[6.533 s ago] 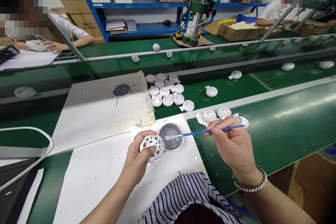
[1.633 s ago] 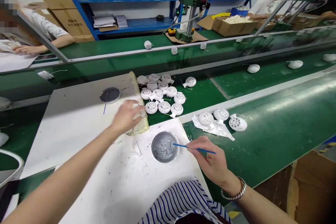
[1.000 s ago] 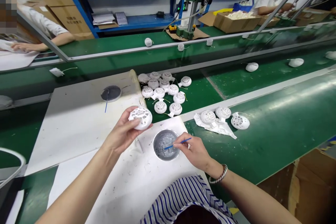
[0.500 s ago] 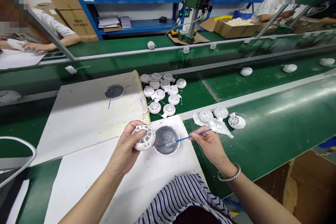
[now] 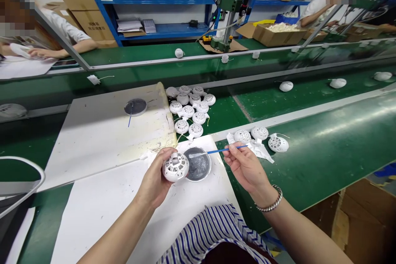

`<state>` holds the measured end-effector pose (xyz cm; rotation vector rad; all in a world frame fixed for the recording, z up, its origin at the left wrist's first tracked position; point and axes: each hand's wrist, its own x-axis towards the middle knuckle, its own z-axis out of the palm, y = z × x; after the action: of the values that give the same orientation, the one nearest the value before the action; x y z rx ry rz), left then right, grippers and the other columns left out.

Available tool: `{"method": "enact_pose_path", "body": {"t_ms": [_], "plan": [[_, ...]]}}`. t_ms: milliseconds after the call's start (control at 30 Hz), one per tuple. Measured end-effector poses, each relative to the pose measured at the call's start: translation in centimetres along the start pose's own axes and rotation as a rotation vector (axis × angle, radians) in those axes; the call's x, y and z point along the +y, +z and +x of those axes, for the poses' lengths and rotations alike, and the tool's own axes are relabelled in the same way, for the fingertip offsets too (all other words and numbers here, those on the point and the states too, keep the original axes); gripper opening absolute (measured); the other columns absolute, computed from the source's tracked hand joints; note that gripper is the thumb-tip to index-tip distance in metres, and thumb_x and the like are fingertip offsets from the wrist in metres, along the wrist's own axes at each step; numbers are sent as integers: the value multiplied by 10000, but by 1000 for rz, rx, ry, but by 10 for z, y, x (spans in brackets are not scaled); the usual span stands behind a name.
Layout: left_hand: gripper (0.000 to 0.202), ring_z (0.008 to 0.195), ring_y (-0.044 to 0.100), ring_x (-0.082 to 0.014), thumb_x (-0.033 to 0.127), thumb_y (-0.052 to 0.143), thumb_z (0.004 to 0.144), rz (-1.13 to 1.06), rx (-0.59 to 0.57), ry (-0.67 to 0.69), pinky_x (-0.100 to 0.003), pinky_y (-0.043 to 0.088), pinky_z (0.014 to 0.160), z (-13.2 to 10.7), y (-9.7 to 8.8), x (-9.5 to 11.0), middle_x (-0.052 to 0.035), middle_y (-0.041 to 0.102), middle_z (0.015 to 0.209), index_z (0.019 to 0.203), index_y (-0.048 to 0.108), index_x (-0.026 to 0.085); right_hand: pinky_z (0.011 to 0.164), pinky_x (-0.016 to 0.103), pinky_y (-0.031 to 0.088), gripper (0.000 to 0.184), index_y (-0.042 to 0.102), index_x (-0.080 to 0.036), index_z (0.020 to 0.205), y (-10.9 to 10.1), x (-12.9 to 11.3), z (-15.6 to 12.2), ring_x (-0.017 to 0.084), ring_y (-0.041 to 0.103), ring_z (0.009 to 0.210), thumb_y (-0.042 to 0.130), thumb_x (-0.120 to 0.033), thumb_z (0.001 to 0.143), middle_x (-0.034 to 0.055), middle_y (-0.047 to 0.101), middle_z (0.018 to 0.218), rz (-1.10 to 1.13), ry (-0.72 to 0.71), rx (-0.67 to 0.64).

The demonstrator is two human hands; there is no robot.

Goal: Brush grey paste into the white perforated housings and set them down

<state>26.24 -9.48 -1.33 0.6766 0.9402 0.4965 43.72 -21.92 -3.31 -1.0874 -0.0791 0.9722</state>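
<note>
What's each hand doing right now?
Left hand: closed, holding a white slotted housing.
Right hand: closed, holding a blue-handled brush.

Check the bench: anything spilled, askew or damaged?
Far board: right edge looks yellowed and ragged, unlike its white top. White sheet: dark flecks around the grey-filled dish. No large spill visible.
</note>
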Motion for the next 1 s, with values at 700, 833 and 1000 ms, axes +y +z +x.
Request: {"method": "enact_pose_path", "body": {"t_ms": [700,833,1000], "plan": [[238,705,550,-160,218,602,724,197,-309,93,-264,421,608,-9,-12,-11,-34,558,887,933,492,200,650,165,534,71,582,-200,786,12,-11,-26,74,653,681,636,-154,782,-17,650,775,-430,-496,-192],[230,738,562,-175,233,599,738,196,-305,149,-267,427,599,-7,-21,-11,-35,555,945,943,497,211,676,187,549,77,594,-196,800,4,-28,-29,86,645,712,616,-123,793,-2,639,798,-427,-673,-128],[283,770,555,-166,297,616,752,386,-173,310,-268,450,633,-2,-37,-16,-47,538,1033,1004,516,216,671,199,560,92,597,-193,790,-5,-37,-28,95,633,724,615,-103,786,3,625,782,-419,-752,-100]]}}
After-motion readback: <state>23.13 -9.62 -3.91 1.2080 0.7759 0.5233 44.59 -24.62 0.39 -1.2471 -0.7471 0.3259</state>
